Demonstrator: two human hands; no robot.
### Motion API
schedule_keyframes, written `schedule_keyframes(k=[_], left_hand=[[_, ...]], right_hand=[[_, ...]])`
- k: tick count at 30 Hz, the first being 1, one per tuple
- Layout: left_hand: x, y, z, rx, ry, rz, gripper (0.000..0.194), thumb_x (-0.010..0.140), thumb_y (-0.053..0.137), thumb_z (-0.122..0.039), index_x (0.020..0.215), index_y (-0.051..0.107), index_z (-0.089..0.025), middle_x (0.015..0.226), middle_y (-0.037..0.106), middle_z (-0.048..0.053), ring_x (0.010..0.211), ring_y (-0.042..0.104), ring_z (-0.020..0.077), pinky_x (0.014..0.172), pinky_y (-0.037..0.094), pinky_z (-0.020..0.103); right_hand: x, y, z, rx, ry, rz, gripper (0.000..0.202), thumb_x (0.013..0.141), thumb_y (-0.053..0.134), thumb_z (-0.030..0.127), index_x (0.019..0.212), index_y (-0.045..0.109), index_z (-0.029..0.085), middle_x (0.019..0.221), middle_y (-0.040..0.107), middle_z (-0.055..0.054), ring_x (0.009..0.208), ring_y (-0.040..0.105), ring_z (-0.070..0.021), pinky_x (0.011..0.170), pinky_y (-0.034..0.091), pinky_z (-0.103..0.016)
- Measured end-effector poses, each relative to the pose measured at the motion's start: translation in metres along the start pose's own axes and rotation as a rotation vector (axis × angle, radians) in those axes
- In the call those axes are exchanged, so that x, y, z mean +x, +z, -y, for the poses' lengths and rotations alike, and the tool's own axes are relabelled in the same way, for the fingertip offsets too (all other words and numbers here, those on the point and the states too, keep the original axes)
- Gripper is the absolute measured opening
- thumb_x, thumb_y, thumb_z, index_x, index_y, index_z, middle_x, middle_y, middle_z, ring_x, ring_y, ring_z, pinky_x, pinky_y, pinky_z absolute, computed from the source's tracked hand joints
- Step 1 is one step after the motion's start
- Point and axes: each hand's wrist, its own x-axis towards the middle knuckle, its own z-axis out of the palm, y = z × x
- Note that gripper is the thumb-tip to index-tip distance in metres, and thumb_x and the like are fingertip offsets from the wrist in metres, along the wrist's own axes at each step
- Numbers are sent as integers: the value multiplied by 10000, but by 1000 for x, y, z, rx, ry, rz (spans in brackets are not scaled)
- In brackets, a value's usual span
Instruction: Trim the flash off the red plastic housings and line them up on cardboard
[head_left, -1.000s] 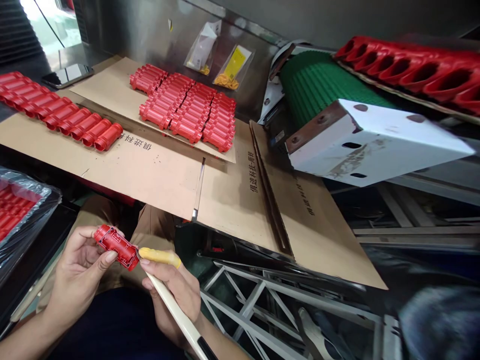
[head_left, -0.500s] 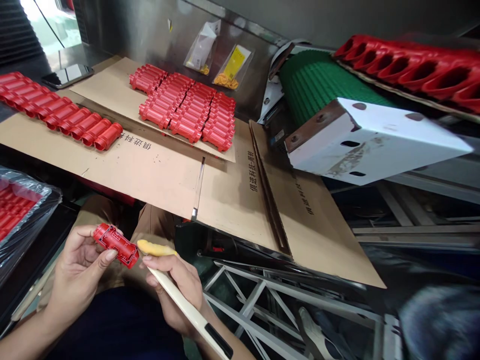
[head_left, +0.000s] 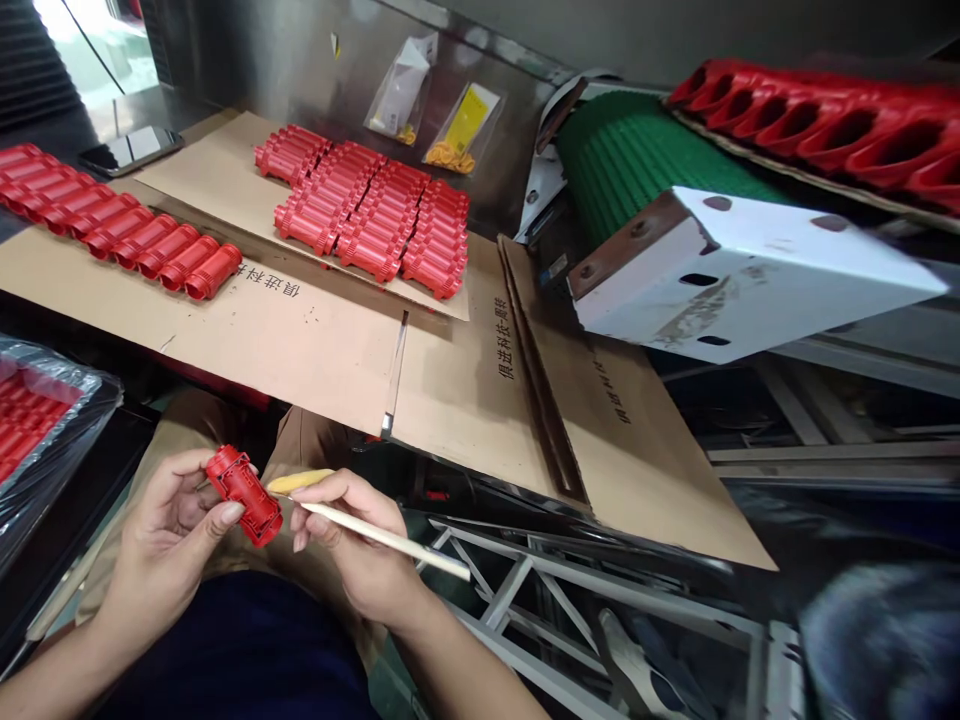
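My left hand [head_left: 174, 520] is closed on a red plastic tube-shaped part [head_left: 244, 497], with the thumb on its near side and the fingers behind. The part is tilted over my lap, its raised ribs and frame facing up. My right hand [head_left: 358, 550] grips a long, slim cream-coloured tool [head_left: 394, 540] that points back to the right. What its working end is, I cannot make out. A yellow finger cot [head_left: 301, 482] covers the index finger, whose tip is close beside the red part; whether they touch, I cannot tell.
Similar red parts [head_left: 367, 215] lie in rows on cardboard [head_left: 322, 350], with another row [head_left: 142, 235] at left. A plastic-lined bin [head_left: 97, 390] holds more. A phone [head_left: 131, 150] lies behind. A green conveyor belt [head_left: 637, 170] with a white bracket [head_left: 735, 275] juts in at right.
The red part has turned steeper and shifted slightly right in my left hand. My right hand has swung the tool flatter, its far end now higher.
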Motion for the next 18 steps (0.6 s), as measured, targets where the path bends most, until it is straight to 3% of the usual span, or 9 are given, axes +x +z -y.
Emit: schedule_keyframes(k=[5,6,8,10,11,13,15,18], left_hand=[[-3,3,2,74,125,-21,290,886,835,-187,1150,748,-271,1089,792,24,914,795,173,814,655,235],[-3,3,2,74,138,-28,283,884,836,-178,1137,750,-271,1088,792,21,914,794,170,821,652,230],[-2,2,2,46,109,-36,262,891,831,-179,1120,738,-266,1076,790,18,930,790,169,845,647,231],[0,0,3,-18,24,-24,253,904,827,-202,1122,713,-259,1045,782,19,920,785,176,844,651,247],[0,-2,4,-55,-22,-12,253,909,827,-216,1125,701,-256,1036,778,21,922,784,182,850,655,262],[1,-4,6,-115,-84,17,248,914,827,-230,1118,689,-255,1022,773,16,927,782,184,870,656,279],[0,-4,5,-130,-105,45,226,916,829,-220,1097,699,-261,1006,771,-1,930,775,157,891,642,242],[-3,0,1,-110,-84,76,188,912,834,-198,1047,727,-274,973,776,-31,902,763,105,870,614,153]], right_hand=[[2,11,-5,450,209,-96,300,906,873,442,985,730,190,821,776,-43,621,647,-112,580,563,-225],[-1,12,-5,514,220,-56,313,907,867,455,973,718,188,789,769,-36,585,634,-106,525,539,-203],[-7,12,-1,564,179,165,345,953,796,523,946,702,191,689,740,-13,495,619,-110,439,513,-193],[-13,9,6,405,28,341,349,1004,720,541,941,713,198,675,754,-16,510,681,-145,471,582,-238],[-13,7,10,226,-76,328,307,1022,708,500,972,732,198,749,795,-43,617,749,-177,563,643,-283],[-11,3,13,-204,-286,111,161,1040,709,344,1089,766,201,987,843,-99,906,804,-221,804,685,-369],[-6,4,12,-499,-441,-83,182,1048,677,227,1209,760,208,1144,826,-121,1064,772,-234,936,658,-415],[2,12,3,-572,-567,-91,250,1057,636,179,1287,732,200,1163,811,-129,1083,759,-239,947,664,-429]])
